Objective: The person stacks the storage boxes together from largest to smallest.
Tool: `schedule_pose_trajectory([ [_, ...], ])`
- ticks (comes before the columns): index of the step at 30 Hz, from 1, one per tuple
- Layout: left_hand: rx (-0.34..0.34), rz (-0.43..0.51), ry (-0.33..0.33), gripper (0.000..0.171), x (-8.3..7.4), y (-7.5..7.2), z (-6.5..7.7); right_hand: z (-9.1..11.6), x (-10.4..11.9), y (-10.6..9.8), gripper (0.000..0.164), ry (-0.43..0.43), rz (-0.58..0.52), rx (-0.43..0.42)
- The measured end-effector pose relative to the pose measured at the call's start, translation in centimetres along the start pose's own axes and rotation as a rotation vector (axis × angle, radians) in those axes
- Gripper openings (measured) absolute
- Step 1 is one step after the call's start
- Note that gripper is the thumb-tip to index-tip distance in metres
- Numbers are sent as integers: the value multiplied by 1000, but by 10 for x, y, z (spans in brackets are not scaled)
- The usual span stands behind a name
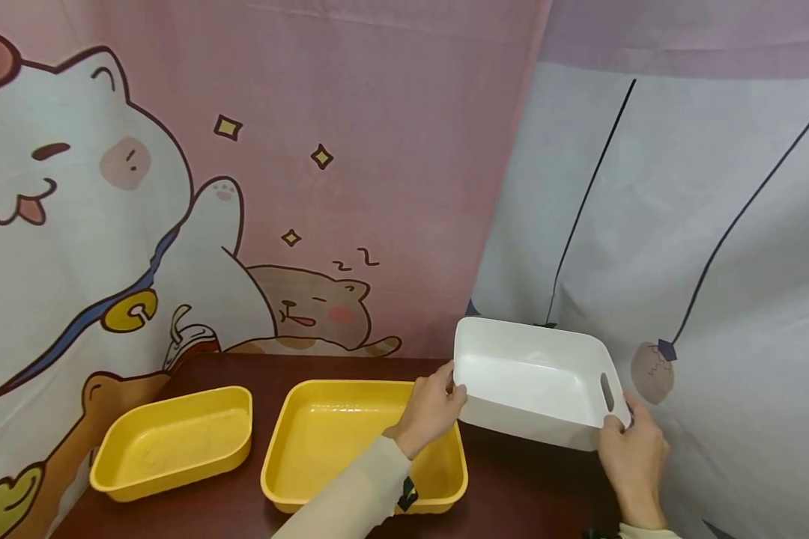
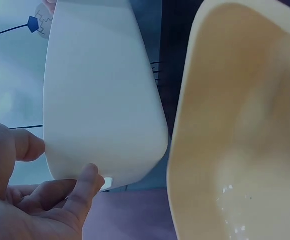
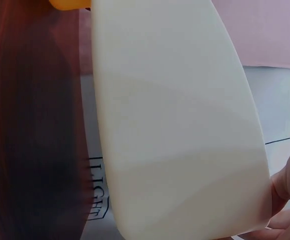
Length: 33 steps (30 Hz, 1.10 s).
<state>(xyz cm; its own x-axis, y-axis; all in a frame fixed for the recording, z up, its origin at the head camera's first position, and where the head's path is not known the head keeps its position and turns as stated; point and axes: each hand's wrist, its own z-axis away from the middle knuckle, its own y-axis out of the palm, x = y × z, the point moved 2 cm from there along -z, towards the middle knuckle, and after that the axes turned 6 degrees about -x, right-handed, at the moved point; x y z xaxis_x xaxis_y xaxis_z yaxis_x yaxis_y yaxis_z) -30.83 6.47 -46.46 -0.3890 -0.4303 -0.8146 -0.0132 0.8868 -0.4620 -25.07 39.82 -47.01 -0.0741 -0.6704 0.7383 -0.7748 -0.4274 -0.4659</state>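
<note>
A white rectangular bin (image 1: 532,374) with a slot handle is held up above the right part of the table, its open side tilted toward me. My left hand (image 1: 430,408) grips its left end, thumb on the near rim and fingers at the end wall. At the opposite end my right hand (image 1: 634,457) holds the wall beside the handle slot. In the left wrist view, the left hand (image 2: 45,195) touches the corner of the bin (image 2: 100,90). The right wrist view shows the bin's long outer side (image 3: 174,120), with the right hand (image 3: 287,195) at its lower corner.
A large yellow tray (image 1: 330,442) lies on the dark red table (image 1: 512,494) under my left forearm. Farther left rests a smaller yellow tray (image 1: 175,442). Behind the table hangs a printed cloth (image 1: 404,150) with cartoon cats.
</note>
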Motion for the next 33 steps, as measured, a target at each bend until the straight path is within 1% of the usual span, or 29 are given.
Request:
schedule_pose_trajectory([
  [7, -28, 0, 0, 53, -3, -11, 2, 6, 10, 2, 63, 1, -21, -4],
  [12, -44, -9, 19, 53, -2, -16, 3, 10, 11, 4, 63, 3, -29, -10],
  [16, -74, -6, 46, 49, -2, -20, 5, 13, 13, 4, 63, 6, -35, -9],
  [20, -105, -9, 54, 44, -1, -25, 7, 16, 18, 5, 63, 5, -43, -4],
  [27, -134, -11, 19, 57, 4, -31, 11, 21, 30, 10, 64, -18, -70, 4],
  [33, -160, -4, 40, 56, 8, -37, 13, 26, 36, 14, 65, -17, -86, 0],
])
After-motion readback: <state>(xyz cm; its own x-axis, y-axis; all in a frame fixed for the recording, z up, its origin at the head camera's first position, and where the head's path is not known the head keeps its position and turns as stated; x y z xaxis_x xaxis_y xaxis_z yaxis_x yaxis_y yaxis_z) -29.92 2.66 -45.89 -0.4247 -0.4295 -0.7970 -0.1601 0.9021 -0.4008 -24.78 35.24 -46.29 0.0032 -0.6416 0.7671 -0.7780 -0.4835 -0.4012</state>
